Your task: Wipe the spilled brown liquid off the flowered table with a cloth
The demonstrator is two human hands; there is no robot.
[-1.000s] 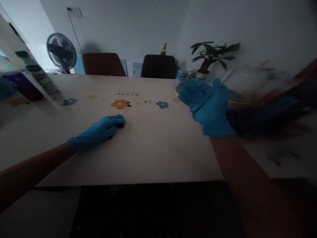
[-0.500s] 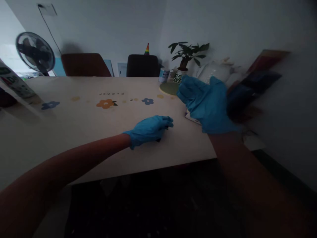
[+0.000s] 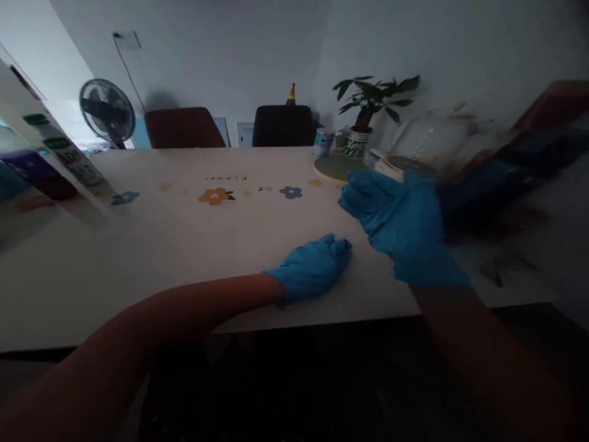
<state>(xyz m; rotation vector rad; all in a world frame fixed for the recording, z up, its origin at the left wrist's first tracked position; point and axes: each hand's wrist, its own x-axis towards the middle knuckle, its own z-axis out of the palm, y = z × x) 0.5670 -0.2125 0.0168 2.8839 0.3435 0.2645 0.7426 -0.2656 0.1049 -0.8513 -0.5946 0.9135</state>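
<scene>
Both hands wear blue gloves. My left hand (image 3: 315, 267) rests low on the white table (image 3: 184, 245), near its front edge. Its fingers are curled towards the tabletop, and whatever may be in them is hidden. My right hand (image 3: 396, 224) is raised above the table's right side, thumb apart from the bent fingers, with nothing visible between them. Just beyond its fingers lies a round green mat (image 3: 338, 167). Behind this hand is a round container (image 3: 405, 166), partly covered.
A potted plant (image 3: 363, 110) and a can (image 3: 323, 142) stand at the back right. At left are a bottle (image 3: 73, 159) and a purple item (image 3: 39, 175). Two chairs, one brown (image 3: 184, 127) and one black (image 3: 282, 127), face the far edge. A fan (image 3: 108, 113) stands behind.
The view has turned left, so the scene sits further right. Dark bits under my left hand and the white-and-purple box by my right hand no longer show.
</scene>
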